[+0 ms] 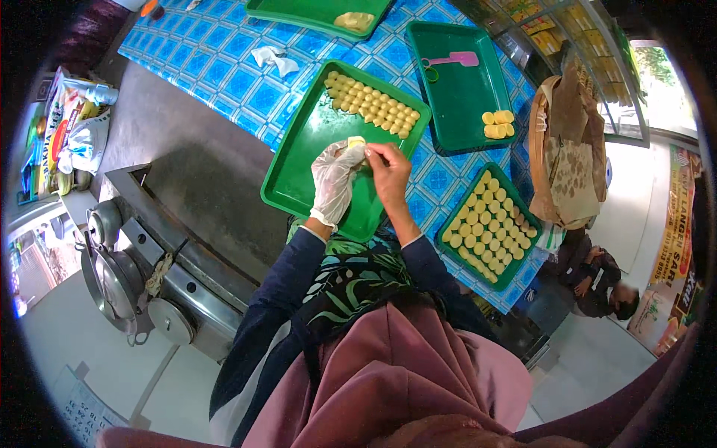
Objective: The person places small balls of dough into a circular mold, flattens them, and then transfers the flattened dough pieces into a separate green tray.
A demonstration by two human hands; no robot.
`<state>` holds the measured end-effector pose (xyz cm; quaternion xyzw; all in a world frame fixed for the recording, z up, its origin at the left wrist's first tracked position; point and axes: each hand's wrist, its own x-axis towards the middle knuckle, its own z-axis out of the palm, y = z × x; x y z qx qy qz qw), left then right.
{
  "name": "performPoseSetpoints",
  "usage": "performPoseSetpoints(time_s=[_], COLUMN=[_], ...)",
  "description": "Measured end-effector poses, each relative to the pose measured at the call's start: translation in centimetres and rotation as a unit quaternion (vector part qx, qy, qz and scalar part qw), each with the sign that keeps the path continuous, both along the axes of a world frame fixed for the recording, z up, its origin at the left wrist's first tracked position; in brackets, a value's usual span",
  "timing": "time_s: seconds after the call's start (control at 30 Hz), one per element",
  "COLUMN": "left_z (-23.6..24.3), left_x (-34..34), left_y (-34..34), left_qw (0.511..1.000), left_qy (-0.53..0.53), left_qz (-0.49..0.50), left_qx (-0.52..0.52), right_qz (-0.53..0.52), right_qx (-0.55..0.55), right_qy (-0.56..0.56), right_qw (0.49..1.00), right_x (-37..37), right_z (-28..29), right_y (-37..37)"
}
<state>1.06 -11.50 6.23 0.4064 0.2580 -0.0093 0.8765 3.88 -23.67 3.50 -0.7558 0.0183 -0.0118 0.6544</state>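
Observation:
In a clear white glove, my left hand (332, 183) is closed around a small yellow piece of dough (356, 140). My bare right hand (390, 175) is beside it, its fingertips pinched together close against the dough. What lies between those fingertips is too small to make out. Both hands are above a green tray (287, 175), whose near part is bare. Rows of small pale-yellow dough balls (377, 108) fill the tray's far end.
A second green tray (455, 101) holds green-handled scissors, a pink scraper (459, 58) and several dough rounds (498, 125). Flattened rounds fill a smaller tray (446, 216) at right. More trays (291, 13) stand far back. A stove with pots (112, 276) is left; a person (597, 276) sits right.

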Motion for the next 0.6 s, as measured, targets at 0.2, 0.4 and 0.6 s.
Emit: performPoseSetpoints(time_s=[0.2, 0.4, 0.6], left_z=[0.9, 3.5, 2.9], left_x=[-0.4, 0.3, -0.5], left_y=[-0.5, 0.5, -0.3], left_qw=[0.993, 0.973, 0.986], left_qy=[-0.024, -0.024, -0.055], left_qz=[0.014, -0.052, -0.132], left_qx=[-0.111, -0.225, -0.081], right_qz=[0.069, -0.045, 0.073], right_qx=[-0.345, 0.140, -0.291], right_qy=[-0.271, 0.139, -0.195], right_qw=[0.896, 0.979, 0.934], right_x=[-1.2, -0.8, -1.6], right_z=[1.4, 2.1, 1.9], right_y=[0.0, -1.8, -3.5])
